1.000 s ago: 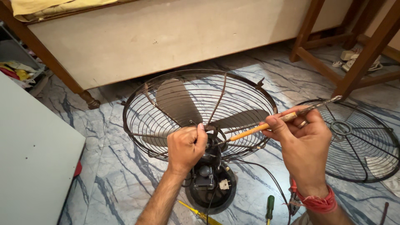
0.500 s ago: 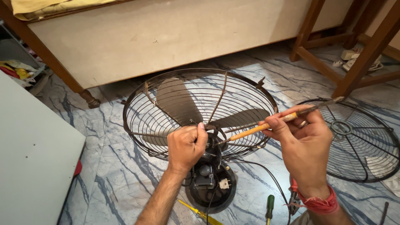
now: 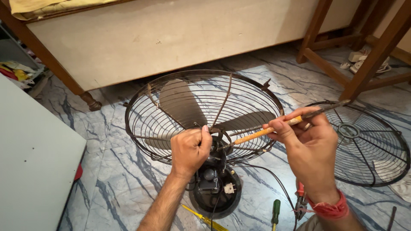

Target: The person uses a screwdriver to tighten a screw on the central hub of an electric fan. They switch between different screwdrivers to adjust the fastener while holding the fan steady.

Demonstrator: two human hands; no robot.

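While your left hand [image 3: 190,149] is curled into a tight fist around the hub at the back of the fan [image 3: 205,115], your right hand [image 3: 306,147] pinches one long tool [image 3: 274,128] between thumb and fingers, its orange shaft running down-left to the hub and its dark end sticking out up-right past your fingers. You have one fan, lying on the marble floor [image 3: 115,171] just in front of you, with its round base [image 3: 216,192] nearest you and its rear cage [image 3: 141,115] opening away from you. That cage holds the blades: two show plainly, a third I cannot make out. One small white plug [image 3: 230,188] rests on the base, and one dark cord [image 3: 274,179] trails off to the right. A second grille [image 3: 368,145], loose and flat on the floor, lies just right of the fan, partly behind your right hand. Near your wrists count three more hand tools: one yellow screwdriver [image 3: 205,218], one green-handled screwdriver [image 3: 276,211] and one pair of red-handled pliers [image 3: 301,201]. A red band [image 3: 329,209] circles your right wrist. Beyond the fan stands one pale panel [image 3: 171,38] with a wooden leg [image 3: 87,100], and a wooden frame [image 3: 364,64] stands at right, with pale sandals [image 3: 357,62] under it.
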